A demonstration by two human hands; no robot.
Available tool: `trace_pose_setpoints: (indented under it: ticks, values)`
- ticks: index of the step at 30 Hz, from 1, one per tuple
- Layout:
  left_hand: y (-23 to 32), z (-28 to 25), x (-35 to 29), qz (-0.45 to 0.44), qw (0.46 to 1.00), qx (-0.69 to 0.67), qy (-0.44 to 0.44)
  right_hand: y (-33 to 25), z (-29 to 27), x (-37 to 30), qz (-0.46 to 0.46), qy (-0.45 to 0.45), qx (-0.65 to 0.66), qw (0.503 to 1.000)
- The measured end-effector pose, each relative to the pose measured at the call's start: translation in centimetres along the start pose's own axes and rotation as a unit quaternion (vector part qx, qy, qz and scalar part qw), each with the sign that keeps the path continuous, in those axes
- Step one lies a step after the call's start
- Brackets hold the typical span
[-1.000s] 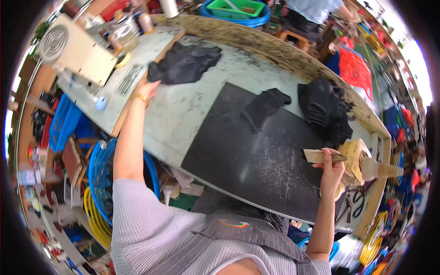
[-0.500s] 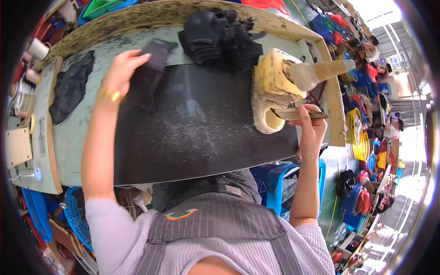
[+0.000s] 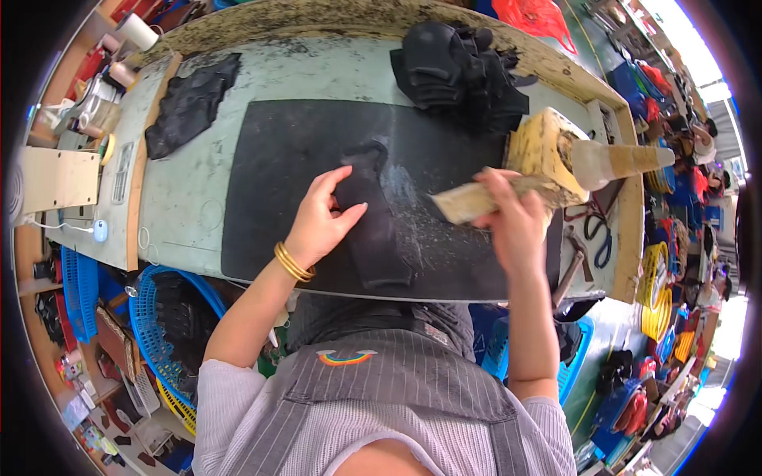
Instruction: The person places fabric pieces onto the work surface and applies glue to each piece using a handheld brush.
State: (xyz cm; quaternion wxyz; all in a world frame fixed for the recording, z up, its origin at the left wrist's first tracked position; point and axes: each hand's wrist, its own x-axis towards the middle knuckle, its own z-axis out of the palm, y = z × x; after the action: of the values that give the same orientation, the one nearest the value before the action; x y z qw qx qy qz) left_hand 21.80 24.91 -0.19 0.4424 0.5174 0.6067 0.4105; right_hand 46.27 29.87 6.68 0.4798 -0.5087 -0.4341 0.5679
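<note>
A dark, narrow piece of sheet material [image 3: 371,214] lies lengthwise on the black mat [image 3: 270,198]. My left hand [image 3: 317,218] is at its left edge, thumb and forefinger apart, gripping nothing. In my right hand [image 3: 516,218] is a flat, crusted wooden brush [image 3: 464,202] with a dark front edge, held above the mat to the right of the piece. Beyond that hand stands a yellowed, glue-caked block [image 3: 548,151] with a tape-wrapped cone [image 3: 619,163] sticking out of it. The round opening on its near side is hidden behind my right hand.
Black pieces are heaped [image 3: 456,71] at the back of the bench, and another black piece [image 3: 193,103] lies at the left. Scissors [image 3: 602,234] and a hammer [image 3: 573,262] rest at the right. A wooden rim [image 3: 317,20] borders the bench; blue baskets [image 3: 139,317] stand below.
The dark piece now lies on the mat, released from my left hand. My right hand has brought the brush leftward from the block's round opening. The whole view has shifted.
</note>
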Motion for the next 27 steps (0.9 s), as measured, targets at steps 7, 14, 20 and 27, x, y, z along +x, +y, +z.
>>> trace_pose_setpoints:
  ticks: [7, 14, 20, 27]
  values:
    - [-1.3, -0.2, 0.1, 0.014, 0.994, 0.108, 0.019, 4.4, 7.9, 3.5, 0.022, -0.075, -0.129, 0.988]
    - [0.3, -1.1, -0.8, -0.006, 0.995, 0.093, 0.030, 4.0, 8.9, 5.0, -0.014, -0.089, -0.224, 0.970]
    - [-0.2, -0.4, -1.5, -0.004, 0.995, 0.071, 0.064, 4.8, 6.3, 5.8, -0.007, -0.182, -0.208, 0.961]
    - [-0.6, 0.5, -1.8, -0.052, 0.993, 0.012, 0.104, 4.6, 4.3, 0.8, -0.025, -0.260, -0.250, 0.933]
